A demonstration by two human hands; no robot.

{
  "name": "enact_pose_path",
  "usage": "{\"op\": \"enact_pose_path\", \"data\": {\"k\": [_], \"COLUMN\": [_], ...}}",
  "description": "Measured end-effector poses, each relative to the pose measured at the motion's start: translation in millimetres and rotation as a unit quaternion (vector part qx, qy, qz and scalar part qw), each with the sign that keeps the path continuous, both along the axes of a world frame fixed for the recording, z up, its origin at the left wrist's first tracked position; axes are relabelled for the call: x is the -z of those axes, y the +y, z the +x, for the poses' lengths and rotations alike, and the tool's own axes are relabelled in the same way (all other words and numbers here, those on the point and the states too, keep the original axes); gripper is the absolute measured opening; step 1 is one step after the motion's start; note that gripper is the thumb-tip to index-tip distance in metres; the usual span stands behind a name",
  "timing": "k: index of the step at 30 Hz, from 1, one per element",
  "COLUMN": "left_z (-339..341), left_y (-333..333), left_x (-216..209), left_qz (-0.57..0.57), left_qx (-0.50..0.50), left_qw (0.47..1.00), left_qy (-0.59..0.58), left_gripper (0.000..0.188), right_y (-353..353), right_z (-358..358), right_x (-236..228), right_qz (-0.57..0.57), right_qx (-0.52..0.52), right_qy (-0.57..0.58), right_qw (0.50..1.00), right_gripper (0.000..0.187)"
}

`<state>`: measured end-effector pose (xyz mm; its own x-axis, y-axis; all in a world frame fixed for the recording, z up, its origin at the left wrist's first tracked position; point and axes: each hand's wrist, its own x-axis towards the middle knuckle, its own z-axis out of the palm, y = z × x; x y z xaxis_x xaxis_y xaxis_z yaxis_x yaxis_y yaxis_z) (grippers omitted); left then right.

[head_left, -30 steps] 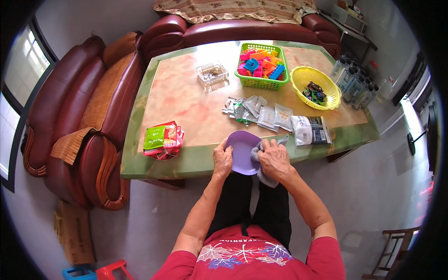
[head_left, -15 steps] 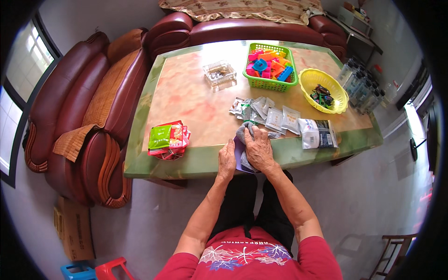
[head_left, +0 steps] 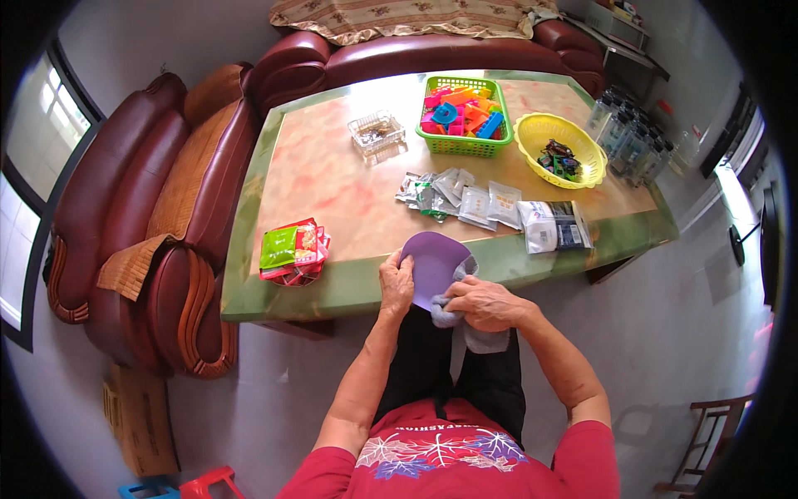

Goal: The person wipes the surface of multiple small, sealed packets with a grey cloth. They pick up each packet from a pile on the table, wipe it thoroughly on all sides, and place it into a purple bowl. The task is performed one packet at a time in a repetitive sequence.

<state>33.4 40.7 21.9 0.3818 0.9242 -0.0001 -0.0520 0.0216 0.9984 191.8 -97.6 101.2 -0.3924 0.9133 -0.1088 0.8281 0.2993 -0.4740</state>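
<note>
A flat, rounded purple piece, dish-like in outline, is held tilted over the table's near edge; I cannot make out its exact kind. My left hand grips its left rim, thumb towards the inner face. Bunched in my right hand is a grey cloth, pressed against the lower right of the purple piece. Part of the cloth hangs down over my lap. Just beyond lie several small sachets, silver, green and white. A white and dark packet lies right of them.
Red and green packets are stacked on the table at left. Farther back stand a clear glass dish, a green basket of colourful blocks, and a yellow basket with small dark items. Several clear bottles stand beyond the right edge.
The purple piece has turned up so its broad face shows. My right hand and the cloth have moved down and right off its upper part; my left hand has shifted slightly left.
</note>
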Motion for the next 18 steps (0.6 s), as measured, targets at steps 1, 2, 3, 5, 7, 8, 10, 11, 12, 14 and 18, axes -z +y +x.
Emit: {"op": "enact_pose_path", "data": {"k": [1,2,3,5,7,8,10,11,12,14,18], "left_z": [1,2,2,1,2,3,4,2,2,5,3], "left_y": [0,0,0,1,-1,-2,-3,-3,-3,-6,2], "left_x": [3,5,5,3,-2,-4,-9,-9,-9,-8,7], "left_qz": [0.009,0.017,0.021,0.03,0.028,0.027,0.022,0.019,0.024,0.034,0.052], "left_qx": [-0.006,-0.013,-0.018,-0.029,-0.023,-0.019,-0.006,-0.002,-0.007,-0.017,-0.041], "left_qw": [1.0,1.0,0.999,0.999,0.999,0.998,0.999,1.0,0.999,0.999,0.998], "left_qy": [0.009,0.017,0.019,0.023,0.038,0.045,0.03,0.024,0.028,0.037,0.019], "left_gripper": [0.022,0.022,0.022,0.022,0.023,0.023,0.023,0.023,0.023,0.022,0.021], "right_y": [-9,-16,-20,-23,-19,-8,16,25,31,36,10], "right_z": [8,14,20,27,24,17,1,-8,-15,-25,-35], "right_x": [-4,-9,-20,-29,-30,-24,-5,0,5,29,7], "right_qz": [0.007,0.013,-0.025,-0.007,0.139,0.2,0.277,0.247,0.216,0.23,0.175], "right_qx": [0.008,0.015,0.045,0.163,0.257,0.291,0.335,0.327,0.318,0.329,0.273], "right_qy": [0.02,0.04,0.046,0.053,0.086,0.077,-0.03,-0.084,-0.138,-0.2,-0.181], "right_qw": [1.0,0.999,0.998,0.985,0.952,0.933,0.9,0.908,0.913,0.894,0.929], "right_gripper": [0.033,0.036,0.035,0.038,0.045,0.045,0.04,0.037,0.035,0.02,0.013]}}
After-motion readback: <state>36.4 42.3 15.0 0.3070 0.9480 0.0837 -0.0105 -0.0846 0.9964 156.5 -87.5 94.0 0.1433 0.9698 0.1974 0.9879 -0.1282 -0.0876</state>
